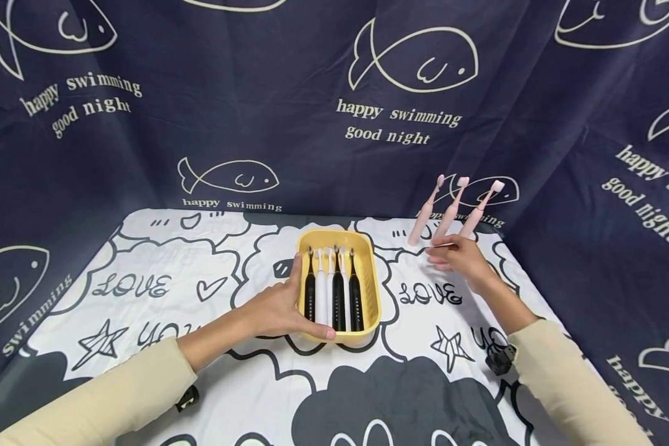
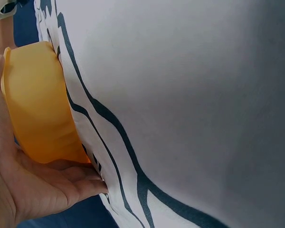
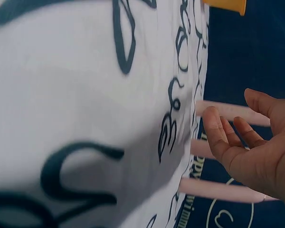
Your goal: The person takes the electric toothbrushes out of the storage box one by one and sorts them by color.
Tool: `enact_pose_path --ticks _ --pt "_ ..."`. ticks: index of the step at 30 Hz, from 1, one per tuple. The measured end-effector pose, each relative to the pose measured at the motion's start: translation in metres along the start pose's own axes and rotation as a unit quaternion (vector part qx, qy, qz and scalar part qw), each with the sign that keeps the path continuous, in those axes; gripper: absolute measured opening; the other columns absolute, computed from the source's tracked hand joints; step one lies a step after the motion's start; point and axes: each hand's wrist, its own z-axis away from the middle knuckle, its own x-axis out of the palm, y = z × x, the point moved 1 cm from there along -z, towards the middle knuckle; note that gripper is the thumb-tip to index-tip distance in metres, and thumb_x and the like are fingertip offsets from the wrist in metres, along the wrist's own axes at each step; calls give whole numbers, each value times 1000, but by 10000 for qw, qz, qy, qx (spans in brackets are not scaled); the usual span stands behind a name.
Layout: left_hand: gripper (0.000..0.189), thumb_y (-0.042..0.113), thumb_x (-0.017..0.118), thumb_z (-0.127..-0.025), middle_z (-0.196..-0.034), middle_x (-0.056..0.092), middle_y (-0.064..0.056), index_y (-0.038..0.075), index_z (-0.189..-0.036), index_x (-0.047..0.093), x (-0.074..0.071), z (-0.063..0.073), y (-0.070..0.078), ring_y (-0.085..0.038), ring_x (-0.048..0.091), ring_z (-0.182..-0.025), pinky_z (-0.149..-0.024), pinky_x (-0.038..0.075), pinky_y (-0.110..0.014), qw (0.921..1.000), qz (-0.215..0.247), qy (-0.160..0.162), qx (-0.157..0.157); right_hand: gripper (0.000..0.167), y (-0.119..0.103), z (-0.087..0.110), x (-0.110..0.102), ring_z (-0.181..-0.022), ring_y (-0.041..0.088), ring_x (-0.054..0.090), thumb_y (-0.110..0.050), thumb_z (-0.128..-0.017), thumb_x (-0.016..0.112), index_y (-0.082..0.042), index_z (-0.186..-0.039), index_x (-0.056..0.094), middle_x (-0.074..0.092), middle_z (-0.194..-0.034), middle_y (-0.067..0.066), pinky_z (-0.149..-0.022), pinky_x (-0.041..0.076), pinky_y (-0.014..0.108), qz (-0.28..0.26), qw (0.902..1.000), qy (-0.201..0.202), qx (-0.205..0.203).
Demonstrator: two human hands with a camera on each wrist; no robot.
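Firstly, head view. One counter (image 1: pixel 418 337), dressed in a white cloth printed with clouds and lettering, before a navy fish-print curtain (image 1: pixel 301 124). One yellow plastic basket (image 1: pixel 375 291) near the middle, holding black electric toothbrushes (image 1: pixel 337 297) and white electric toothbrushes (image 1: pixel 321 288) side by side, heads towards the far end. Three pink electric toothbrushes (image 1: pixel 447 220), upright in a row on the far right of the counter, bristles uppermost. One left hand (image 1: pixel 281 306), gripping the basket's near left corner, thumb along the near rim. One right hand (image 1: pixel 459 260), just before the pink toothbrushes. Two beige sleeves (image 1: pixel 122 396).

Item, left wrist view. Basket wall within the left hand: thumb up by the rim, fingers (image 2: pixel 80 187) low against the side. The basket looks stiff, thin-walled and light; rim and corner appear its sound holds.

Item, right wrist view. Right hand with thumb and fingers (image 3: pixel 217 130) apart and slightly bent, clamped on nothing. The nearest pink toothbrush lies behind them; whether they touch it cannot be told. Pink handles: smooth, stiff, probably light and slightly slippery, apparently easy to topple. Best hold, by judgement: the thick mid-handle, clear of the slender neck and bristles.
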Motion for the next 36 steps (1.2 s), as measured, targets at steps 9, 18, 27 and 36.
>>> enact_pose_path --ticks 9,18,27,36 --pt "179 82 100 -61 -143 73 -25 23 -180 -21 0 0 1 -26 72 -119 -108 57 -52 10000 24 -4 55 60 -12 3 26 -101 3 79 -19 -110 73 13 -155 51 75 -139 22 -95 66 27 165 9993 -318 77" --pt "178 82 99 -63 -142 73 -24 23 -179 -23 -1 -2 -1 -26 72 -118 -107 57 -52 9999 -22 2 115 57 -27 5 45 -99 7 80 -15 -109 73 16 -152 52 74 -139 27 -96 67 30 69 9988 -486 -88" --pt "179 81 99 -63 -144 72 -26 22 -180 -23 0 -2 -2 -28 72 -122 -109 57 -53 9999 -33 -13 97 55 -34 6 67 -101 11 80 -16 -109 74 15 -150 54 74 -136 27 -97 67 32 43 9977 -652 -178" --pt "178 81 99 -63 -147 70 -27 23 -179 -24 -1 -2 -1 -29 72 -126 -111 56 -54 10000 -28 -34 80 52 -41 5 82 -105 11 79 -14 -109 73 15 -148 56 73 -133 22 -100 66 35 -71 9968 -755 -256"
